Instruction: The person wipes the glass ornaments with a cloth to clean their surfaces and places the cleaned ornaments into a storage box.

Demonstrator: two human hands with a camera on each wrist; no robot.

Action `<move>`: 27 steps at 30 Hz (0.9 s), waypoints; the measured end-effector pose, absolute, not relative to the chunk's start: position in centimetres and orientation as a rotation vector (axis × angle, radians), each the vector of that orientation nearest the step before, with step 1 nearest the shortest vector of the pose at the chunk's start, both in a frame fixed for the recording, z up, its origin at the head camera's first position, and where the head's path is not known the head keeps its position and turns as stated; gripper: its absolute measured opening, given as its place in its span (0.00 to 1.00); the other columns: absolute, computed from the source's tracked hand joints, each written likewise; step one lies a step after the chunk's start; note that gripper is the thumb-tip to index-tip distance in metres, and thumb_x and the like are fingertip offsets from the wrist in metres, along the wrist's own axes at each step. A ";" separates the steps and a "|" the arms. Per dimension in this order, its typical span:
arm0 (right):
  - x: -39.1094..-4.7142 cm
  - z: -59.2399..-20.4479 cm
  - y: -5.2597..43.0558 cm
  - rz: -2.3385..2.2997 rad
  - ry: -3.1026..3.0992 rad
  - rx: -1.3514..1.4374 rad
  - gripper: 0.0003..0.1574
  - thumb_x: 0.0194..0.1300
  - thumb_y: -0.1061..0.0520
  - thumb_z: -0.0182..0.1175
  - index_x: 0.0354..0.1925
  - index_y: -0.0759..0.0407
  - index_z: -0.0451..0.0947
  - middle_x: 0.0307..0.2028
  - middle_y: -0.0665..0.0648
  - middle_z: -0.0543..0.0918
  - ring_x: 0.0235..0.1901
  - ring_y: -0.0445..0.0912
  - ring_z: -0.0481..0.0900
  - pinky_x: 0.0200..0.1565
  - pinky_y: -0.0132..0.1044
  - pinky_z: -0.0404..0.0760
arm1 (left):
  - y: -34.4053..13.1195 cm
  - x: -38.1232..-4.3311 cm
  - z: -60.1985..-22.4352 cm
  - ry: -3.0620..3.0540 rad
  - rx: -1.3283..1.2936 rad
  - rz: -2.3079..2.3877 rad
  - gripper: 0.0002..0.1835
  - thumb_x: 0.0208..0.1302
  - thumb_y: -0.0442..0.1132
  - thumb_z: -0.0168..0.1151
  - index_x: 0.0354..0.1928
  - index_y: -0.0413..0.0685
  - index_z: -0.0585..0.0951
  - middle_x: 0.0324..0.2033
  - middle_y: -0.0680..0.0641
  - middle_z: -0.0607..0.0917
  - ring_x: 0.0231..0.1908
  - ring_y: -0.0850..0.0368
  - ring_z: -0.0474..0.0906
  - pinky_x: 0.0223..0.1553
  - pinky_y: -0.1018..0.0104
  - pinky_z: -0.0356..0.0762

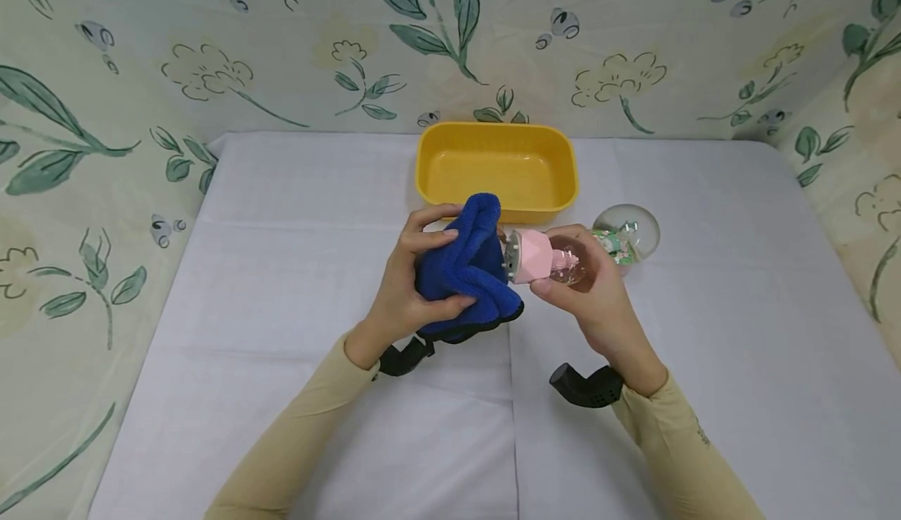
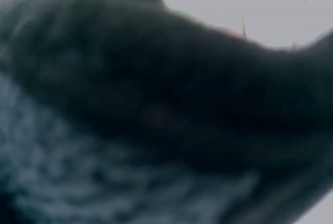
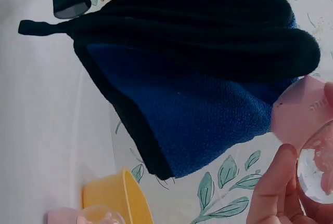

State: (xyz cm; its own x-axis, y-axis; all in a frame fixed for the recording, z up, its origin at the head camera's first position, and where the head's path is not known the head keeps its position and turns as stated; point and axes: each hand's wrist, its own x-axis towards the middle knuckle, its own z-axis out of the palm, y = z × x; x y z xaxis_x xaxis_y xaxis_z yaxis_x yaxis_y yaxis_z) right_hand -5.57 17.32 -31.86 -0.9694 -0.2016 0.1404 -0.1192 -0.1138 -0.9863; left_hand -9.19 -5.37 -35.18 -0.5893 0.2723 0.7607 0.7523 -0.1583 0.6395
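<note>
My left hand holds a folded blue towel with black edging, thumb in front and fingers over the far side. Its hanging loop shows in the right wrist view, where the towel fills the middle. My right hand grips a small snow globe by its clear dome, lying sideways. The globe's pink faceted base faces the towel, touching or nearly touching it. A pink figure shows inside the dome. Blurred dark cloth fills most of the left wrist view and hides that hand.
A yellow tub stands at the back of the white-covered table. Right of it, partly behind my right hand, is a larger clear globe with a green patterned part. Another pink-based dome sits near the tub in the right wrist view.
</note>
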 end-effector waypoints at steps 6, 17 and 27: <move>-5.6 -31.5 17.5 -2.159 2.151 -0.412 0.34 0.52 0.77 0.63 0.56 0.59 0.68 0.52 0.62 0.71 0.47 0.52 0.73 0.42 0.35 0.81 | -5.3 -9.2 -35.3 -1.797 -1.175 -1.788 0.29 0.59 0.55 0.65 0.60 0.63 0.66 0.59 0.32 0.65 0.59 0.37 0.64 0.59 0.45 0.66; -5.8 -31.4 17.8 -2.147 2.130 -0.825 0.33 0.51 0.79 0.62 0.55 0.70 0.66 0.53 0.64 0.69 0.51 0.55 0.71 0.47 0.33 0.78 | -5.4 -9.3 -35.3 -1.899 -1.135 -1.776 0.32 0.59 0.58 0.63 0.59 0.53 0.65 0.61 0.31 0.64 0.61 0.40 0.63 0.59 0.46 0.66; -6.2 -31.0 17.5 -1.747 2.664 -1.360 0.31 0.63 0.46 0.63 0.49 0.73 0.72 0.48 0.66 0.76 0.47 0.48 0.73 0.46 0.27 0.77 | -5.7 -9.1 -34.7 -1.982 -1.224 -1.822 0.35 0.59 0.60 0.62 0.56 0.46 0.61 0.64 0.31 0.62 0.63 0.41 0.62 0.58 0.49 0.68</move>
